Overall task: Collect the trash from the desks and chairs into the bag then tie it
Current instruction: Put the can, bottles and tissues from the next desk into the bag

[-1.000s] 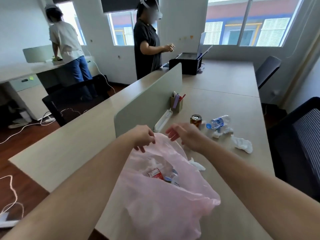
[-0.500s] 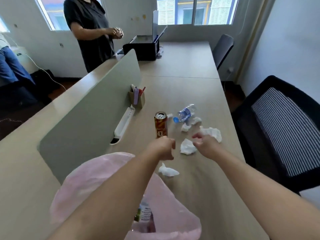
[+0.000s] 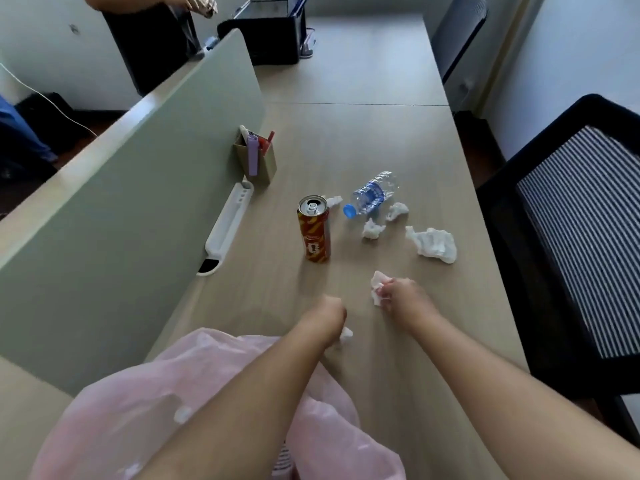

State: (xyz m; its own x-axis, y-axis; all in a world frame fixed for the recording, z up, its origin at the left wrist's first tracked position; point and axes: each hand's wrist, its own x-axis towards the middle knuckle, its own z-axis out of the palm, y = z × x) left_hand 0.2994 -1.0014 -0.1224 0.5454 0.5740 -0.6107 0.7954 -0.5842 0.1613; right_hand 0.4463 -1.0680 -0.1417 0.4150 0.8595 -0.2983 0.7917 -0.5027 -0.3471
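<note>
A pink plastic bag (image 3: 145,403) lies on the desk (image 3: 363,140) at the near edge, under my left forearm. My left hand (image 3: 327,315) is closed over a small crumpled tissue (image 3: 345,333) that sticks out beneath it. My right hand (image 3: 403,297) pinches another crumpled tissue (image 3: 377,287) just above the desk. Farther on stand a red and gold drink can (image 3: 314,228), a plastic water bottle (image 3: 372,194) on its side, and several tissue wads, the largest (image 3: 434,244) to the right.
A grey-green divider panel (image 3: 138,188) runs along the left with a white tray (image 3: 228,226) and a pen holder (image 3: 258,157) at its foot. A black mesh chair (image 3: 571,244) stands right. A black printer (image 3: 266,32) and another person (image 3: 152,32) are at the far end.
Both hands have left the bag's mouth and reached forward. The right hand has taken up a tissue and the left has closed over the small one nearer the bag. My view tilted down.
</note>
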